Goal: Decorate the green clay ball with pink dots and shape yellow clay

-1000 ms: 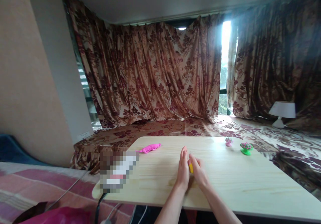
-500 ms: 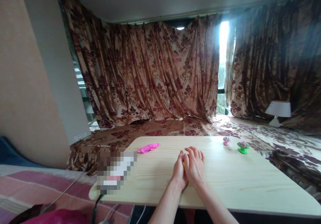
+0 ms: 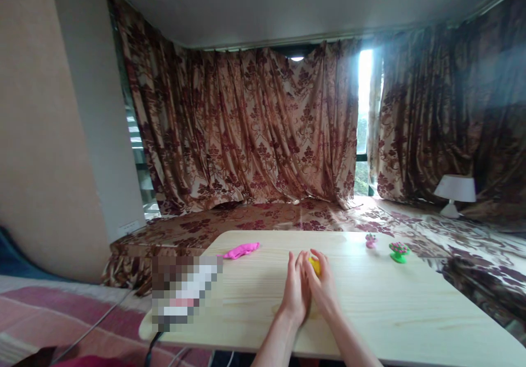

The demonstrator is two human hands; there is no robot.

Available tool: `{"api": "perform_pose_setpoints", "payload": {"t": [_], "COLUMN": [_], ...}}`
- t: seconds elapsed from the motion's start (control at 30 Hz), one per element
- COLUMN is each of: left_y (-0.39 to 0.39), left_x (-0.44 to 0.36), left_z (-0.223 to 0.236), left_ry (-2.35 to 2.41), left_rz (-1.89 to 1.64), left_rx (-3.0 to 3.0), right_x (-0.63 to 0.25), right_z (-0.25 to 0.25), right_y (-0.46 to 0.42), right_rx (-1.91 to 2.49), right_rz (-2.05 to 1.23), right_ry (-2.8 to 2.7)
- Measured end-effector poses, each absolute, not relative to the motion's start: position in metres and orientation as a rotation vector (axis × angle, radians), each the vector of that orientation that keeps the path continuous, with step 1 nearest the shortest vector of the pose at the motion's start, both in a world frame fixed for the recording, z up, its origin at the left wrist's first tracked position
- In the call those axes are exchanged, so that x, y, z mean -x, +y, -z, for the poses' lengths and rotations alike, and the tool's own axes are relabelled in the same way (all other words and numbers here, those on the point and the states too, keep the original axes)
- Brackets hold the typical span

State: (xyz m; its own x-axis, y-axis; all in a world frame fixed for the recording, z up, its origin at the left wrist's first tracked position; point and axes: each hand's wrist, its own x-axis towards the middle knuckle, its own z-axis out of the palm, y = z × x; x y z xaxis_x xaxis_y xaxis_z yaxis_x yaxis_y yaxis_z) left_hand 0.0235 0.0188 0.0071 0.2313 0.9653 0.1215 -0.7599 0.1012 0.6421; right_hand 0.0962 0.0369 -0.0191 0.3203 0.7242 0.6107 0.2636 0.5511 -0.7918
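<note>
A small yellow lump [image 3: 315, 265], soft-looking like modelling clay, shows between the fingers of my right hand [image 3: 324, 282]. Those fingers curl around it, thumb side toward the other palm. My left hand [image 3: 296, 287] is cupped against the right one, fingers pointing away from me, and helps enclose the lump. Part of the lump is hidden by the hands. Both hands are over the middle of a pale wooden table [image 3: 370, 301].
A bright pink packet-like piece [image 3: 242, 250] lies at the table's back left, near a blurred-out item [image 3: 189, 290]. Back right stand a small pink dotted figure [image 3: 370, 240] and a green mushroom-like one with pink dots [image 3: 399, 251]. Behind are a white lamp [image 3: 455, 189] and patterned curtains [image 3: 246, 131].
My hands have turned from the right lying over the left to side by side and more upright. More of the yellow lump shows now. The camera view has tilted up slightly.
</note>
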Motion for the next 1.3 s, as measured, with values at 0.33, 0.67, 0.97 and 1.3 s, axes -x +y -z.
{"api": "perform_pose_setpoints", "payload": {"t": [0.33, 0.67, 0.97, 1.3], "left_y": [0.029, 0.022, 0.024, 0.021], "left_x": [-0.014, -0.021, -0.028, -0.023], "left_z": [-0.006, -0.008, -0.005, -0.006], "left_ry": [0.431, 0.401, 0.676, 0.805], "left_rz": [-1.351, -1.130, -1.335, -1.489], "left_rx": [-0.539, -0.554, -0.588, -0.894], "right_x": [-0.095, -0.089, -0.094, -0.093], "right_z": [0.012, 0.002, 0.003, 0.009], "right_y": [0.023, 0.012, 0.018, 0.024], "right_rx": [1.077, 1.115, 1.249, 0.983], "right_rz": [-0.461, -0.155, -0.023, -0.644], "right_ry": [-1.283, -1.544, -1.461, -1.206]}}
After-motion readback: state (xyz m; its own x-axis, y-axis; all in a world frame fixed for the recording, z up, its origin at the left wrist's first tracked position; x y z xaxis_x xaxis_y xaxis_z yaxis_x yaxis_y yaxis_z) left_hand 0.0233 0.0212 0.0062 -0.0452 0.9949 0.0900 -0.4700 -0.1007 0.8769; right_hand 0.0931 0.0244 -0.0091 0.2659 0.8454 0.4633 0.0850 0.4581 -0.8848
